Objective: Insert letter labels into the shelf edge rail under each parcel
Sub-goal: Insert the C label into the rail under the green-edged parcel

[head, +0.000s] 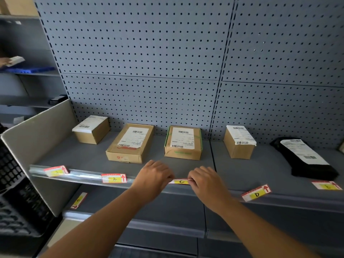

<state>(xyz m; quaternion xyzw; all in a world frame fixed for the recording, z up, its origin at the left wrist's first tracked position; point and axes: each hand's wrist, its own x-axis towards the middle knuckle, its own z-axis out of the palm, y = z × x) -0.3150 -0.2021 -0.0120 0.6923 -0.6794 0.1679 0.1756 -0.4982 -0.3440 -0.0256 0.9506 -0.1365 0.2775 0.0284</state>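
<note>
A grey metal shelf (pixel 89 155) runs across the frame under a grey pegboard back wall (pixel 141 53) full of small holes. At the left end stands a pale side panel (pixel 42 142), with a black crate (pixel 13 202) beyond it and further grey shelving behind. A second shelf (pixel 167 207) lies below.

Five parcels sit in a row towards the back: a small box (pixel 91 130), a flat box (pixel 130 143), a green-taped box (pixel 183 143), another small box (pixel 239 142) and a black bag (pixel 305 159).

Along the front edge runs a clear edge rail (pixel 83 175). The A label (pixel 56 170) and the B label (pixel 114 178) sit in it, long axes along the rail, B's red arrow pointing up at the flat box. The C label (pixel 181 181) is at the rail below the green-taped box, lying level along the edge. The left hand (pixel 154 176) pinches its left end with fingers closed on it, and the right hand (pixel 206 180) pinches its right end likewise.

The D label (pixel 256 192) lies loose on the shelf front, tilted up to the right. The E label (pixel 327 185) lies by the black bag. One more label (pixel 79 200) lies on the lower shelf, long axis nearly upright in the frame.
</note>
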